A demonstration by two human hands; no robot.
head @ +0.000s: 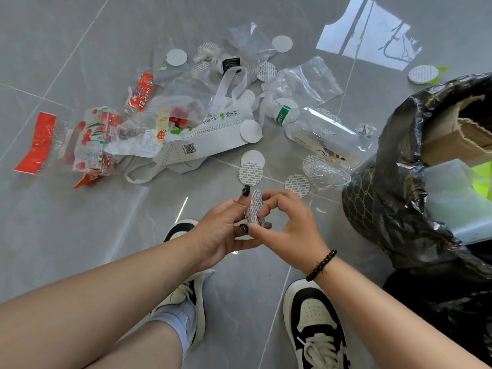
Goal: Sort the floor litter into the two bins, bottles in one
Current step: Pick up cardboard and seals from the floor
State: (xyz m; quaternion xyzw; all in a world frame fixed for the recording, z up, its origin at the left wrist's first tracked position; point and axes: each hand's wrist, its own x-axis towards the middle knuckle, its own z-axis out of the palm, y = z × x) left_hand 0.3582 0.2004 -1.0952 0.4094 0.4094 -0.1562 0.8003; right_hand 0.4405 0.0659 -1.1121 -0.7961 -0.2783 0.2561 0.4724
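Both hands meet low over the grey tiled floor [66,62], sharing a small stack of round printed liner discs [255,211] held on edge. The left hand [226,230] pinches the stack between thumb and forefinger, fingers curled; the right hand [287,225] curls around its far side, thumb and fingertips touching the disc rims. A dark bead bracelet [320,265] sits on the right wrist.

Just beyond the hands, three loose discs [251,169] lie flat on the tile, two overlapping, one [297,185] apart to the right. Further out lies a clear plastic bottle [319,131] with a white cap and green band, on its side, its base near the bin. Left of it sprawls a white tote bag [202,139], then clear wrappers with red print [93,139], with more discs and clear film behind.

The bin with the black liner [399,182] stands close at the right, its rim just beside the right hand's reach; cardboard [452,134] pokes out of it. Bare tile lies open to the left and near the two sneakers [314,323].
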